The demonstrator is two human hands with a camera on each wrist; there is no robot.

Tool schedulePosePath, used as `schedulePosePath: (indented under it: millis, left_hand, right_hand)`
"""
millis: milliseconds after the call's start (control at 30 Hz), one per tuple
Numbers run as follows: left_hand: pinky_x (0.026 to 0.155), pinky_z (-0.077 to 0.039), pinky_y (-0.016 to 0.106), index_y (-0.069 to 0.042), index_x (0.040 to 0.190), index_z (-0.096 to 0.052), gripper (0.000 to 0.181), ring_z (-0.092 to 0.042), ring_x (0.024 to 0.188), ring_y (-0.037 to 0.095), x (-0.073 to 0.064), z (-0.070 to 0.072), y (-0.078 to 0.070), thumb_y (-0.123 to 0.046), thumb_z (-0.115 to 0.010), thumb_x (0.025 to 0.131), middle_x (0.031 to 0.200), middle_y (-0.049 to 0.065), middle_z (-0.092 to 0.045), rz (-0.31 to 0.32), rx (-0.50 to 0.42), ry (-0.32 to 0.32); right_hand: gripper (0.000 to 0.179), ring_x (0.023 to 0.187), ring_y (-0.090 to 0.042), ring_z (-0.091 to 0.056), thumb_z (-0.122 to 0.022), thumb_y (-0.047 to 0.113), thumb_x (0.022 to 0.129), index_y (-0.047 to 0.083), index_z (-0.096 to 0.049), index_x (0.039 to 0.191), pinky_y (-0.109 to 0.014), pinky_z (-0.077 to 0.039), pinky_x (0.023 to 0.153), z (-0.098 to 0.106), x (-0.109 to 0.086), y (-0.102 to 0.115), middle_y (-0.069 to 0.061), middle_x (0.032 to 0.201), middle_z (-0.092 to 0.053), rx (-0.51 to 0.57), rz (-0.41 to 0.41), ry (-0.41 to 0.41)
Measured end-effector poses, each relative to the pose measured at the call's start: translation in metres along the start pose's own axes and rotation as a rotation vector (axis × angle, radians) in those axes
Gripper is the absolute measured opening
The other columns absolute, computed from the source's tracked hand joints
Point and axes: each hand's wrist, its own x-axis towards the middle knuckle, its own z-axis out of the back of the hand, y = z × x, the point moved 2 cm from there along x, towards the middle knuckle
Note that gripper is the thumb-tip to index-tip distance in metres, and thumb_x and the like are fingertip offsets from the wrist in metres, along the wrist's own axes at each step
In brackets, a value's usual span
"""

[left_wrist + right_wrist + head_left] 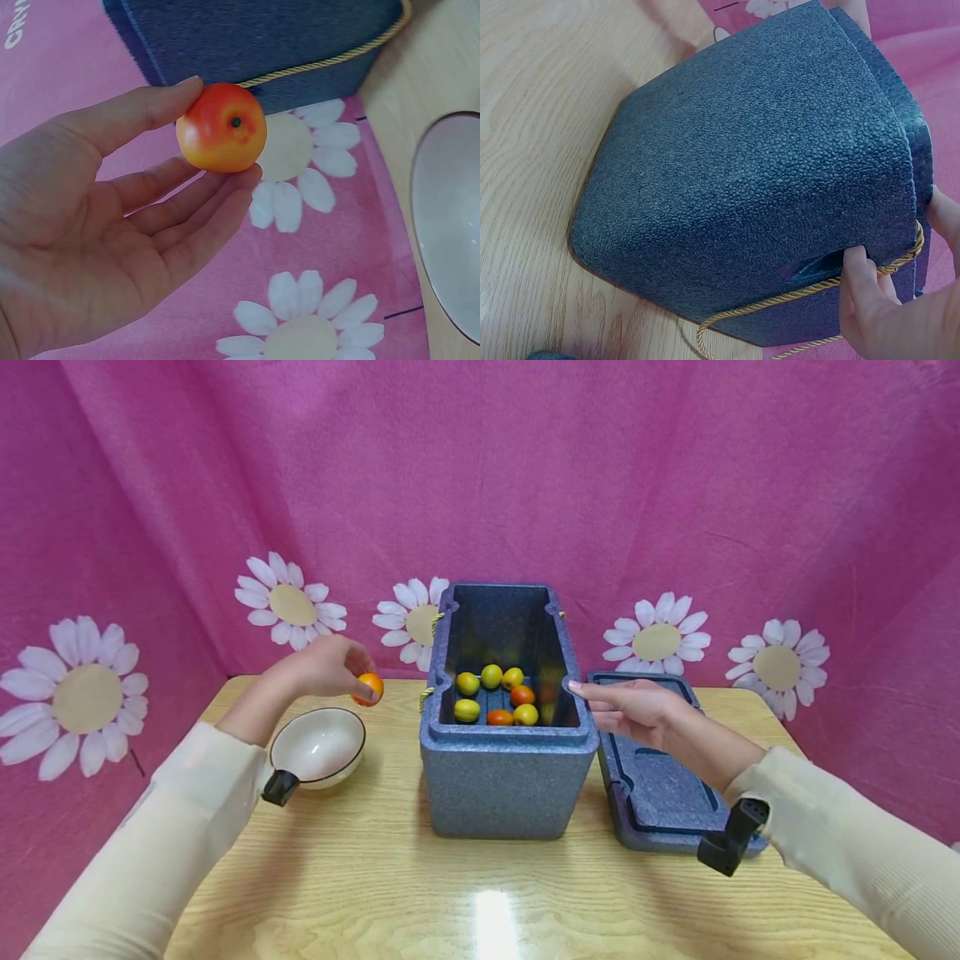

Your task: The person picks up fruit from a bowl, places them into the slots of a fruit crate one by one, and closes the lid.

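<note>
My left hand point(330, 667) pinches a small red-and-yellow apple point(223, 129) between thumb and fingertips, in the air just behind a white bowl point(318, 745) with a dark rim. A short green stem shows on the apple. In the middle of the table stands an uncovered dark grey-blue foam box point(510, 785). Several yellow and red fruits point(522, 695) lie on its floor. My right hand point(630, 708) grips the box's right wall: the thumb rests on the rim, and in the right wrist view the fingers point(861, 281) reach into a slot in the side.
The box's lid point(660, 785) lies flat on the wooden table point(352, 893) to the right of the box. A yellow cord point(780, 300) runs along the box's side. Behind the table hangs a pink cloth point(480, 468) with white daisies.
</note>
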Motion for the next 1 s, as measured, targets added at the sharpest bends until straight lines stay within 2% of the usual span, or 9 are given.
schedulePosePath:
  millis: [167, 367, 500, 667, 800, 900, 1000]
  left_hand:
    - [0.087, -0.05, 0.041, 0.002, 0.104, -0.066, 0.033, -0.064, 0.094, 0.029, 0.0, 0.007, -0.008, -0.019, -0.075, 0.08, 0.102, 0.019, -0.071, -0.011, -0.035, -0.008]
    - [0.083, -0.051, 0.035, -0.001, 0.103, -0.067, 0.028, -0.063, 0.092, 0.025, 0.003, 0.014, -0.019, -0.018, -0.073, 0.082, 0.099, 0.014, -0.071, -0.013, -0.072, -0.022]
    - [0.086, -0.05, 0.038, -0.003, 0.105, -0.067, 0.028, -0.063, 0.097, 0.026, 0.006, 0.019, -0.026, -0.019, -0.073, 0.082, 0.102, 0.014, -0.072, -0.018, -0.068, -0.045]
    - [0.088, -0.052, 0.041, -0.004, 0.109, -0.065, 0.031, -0.06, 0.102, 0.03, 0.01, 0.024, -0.036, -0.02, -0.072, 0.083, 0.11, 0.017, -0.069, -0.013, -0.069, -0.057]
    - [0.084, -0.052, 0.037, -0.005, 0.108, -0.066, 0.029, -0.062, 0.099, 0.028, 0.014, 0.029, -0.046, -0.02, -0.071, 0.083, 0.107, 0.016, -0.071, -0.024, -0.055, -0.074]
    - [0.082, -0.051, 0.036, -0.006, 0.107, -0.067, 0.029, -0.063, 0.096, 0.027, 0.018, 0.032, -0.054, -0.02, -0.071, 0.082, 0.105, 0.015, -0.072, -0.038, -0.051, -0.081]
    - [0.082, -0.05, 0.035, -0.006, 0.108, -0.067, 0.03, -0.062, 0.096, 0.027, 0.021, 0.035, -0.062, -0.021, -0.071, 0.082, 0.106, 0.015, -0.071, -0.047, -0.055, -0.081]
  right_hand:
    - [0.084, 0.144, -0.028, -0.034, -0.057, 0.041, 0.094, 0.001, -0.012, 0.153, -0.034, -0.032, 0.114, 0.0, 0.0, 0.0, -0.017, 0.157, -0.028, -0.004, 0.001, 0.004]
    - [0.088, 0.145, -0.028, -0.033, -0.058, 0.042, 0.093, 0.002, -0.008, 0.153, -0.034, -0.032, 0.114, 0.001, 0.0, -0.001, -0.017, 0.158, -0.026, 0.0, 0.001, 0.008]
    - [0.089, 0.141, -0.025, -0.039, -0.06, 0.043, 0.091, 0.002, -0.011, 0.153, -0.033, -0.034, 0.113, 0.002, 0.0, -0.001, -0.016, 0.157, -0.028, 0.009, -0.003, 0.004]
    - [0.092, 0.116, -0.012, -0.059, -0.064, 0.044, 0.088, 0.003, -0.015, 0.153, -0.03, -0.039, 0.108, 0.003, 0.0, -0.001, -0.015, 0.156, -0.031, 0.029, -0.01, -0.005]
    - [0.092, 0.094, -0.002, -0.064, -0.064, 0.043, 0.088, 0.003, -0.013, 0.153, -0.029, -0.041, 0.105, 0.004, 0.001, 0.0, -0.016, 0.156, -0.031, 0.034, -0.006, 0.002]
    - [0.092, 0.087, 0.0, -0.065, -0.063, 0.043, 0.089, 0.003, -0.012, 0.153, -0.028, -0.041, 0.104, 0.004, 0.002, -0.001, -0.017, 0.157, -0.029, 0.028, -0.001, 0.009]
    - [0.091, 0.089, 0.0, -0.065, -0.062, 0.043, 0.09, 0.003, -0.011, 0.153, -0.029, -0.04, 0.105, 0.003, 0.003, -0.002, -0.017, 0.157, -0.029, 0.016, -0.001, 0.012]
